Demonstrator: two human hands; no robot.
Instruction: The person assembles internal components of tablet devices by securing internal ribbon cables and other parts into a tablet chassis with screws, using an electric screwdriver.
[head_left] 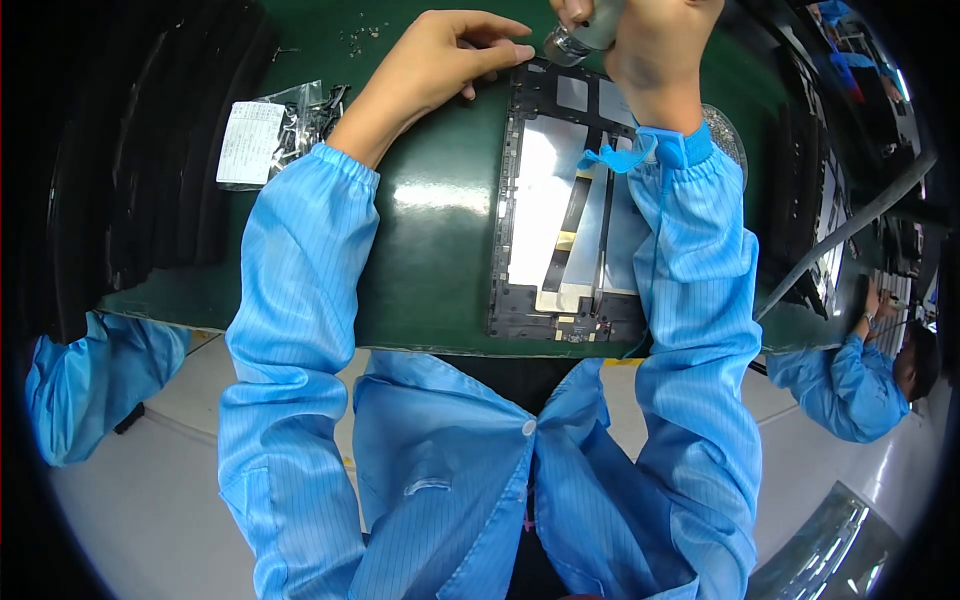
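A thin black tablet-like device [545, 220] lies on the green table with its inside showing: silver plates, a dark ribbon cable with gold patches and small parts along its edges. By its far left corner is my left hand [440, 62], index finger and thumb stretched out and apart, thumb close to the frame. My right hand [660, 45] grips what looks like an electric screwdriver [590, 30], with a grey-green body and a metal collar, above the device's far end. The tool's tip cannot be made out. A blue wrist strap [672, 150] circles my right wrist.
Left of the device lies a clear bag [300, 125] of small parts with a white label [250, 142]. Loose screws [362, 38] are scattered at the far side. Behind my right wrist a round dish [724, 135] holds small metal pieces. Dark stacks [180, 150] and a grey cable [850, 235] flank me; co-workers sit both sides.
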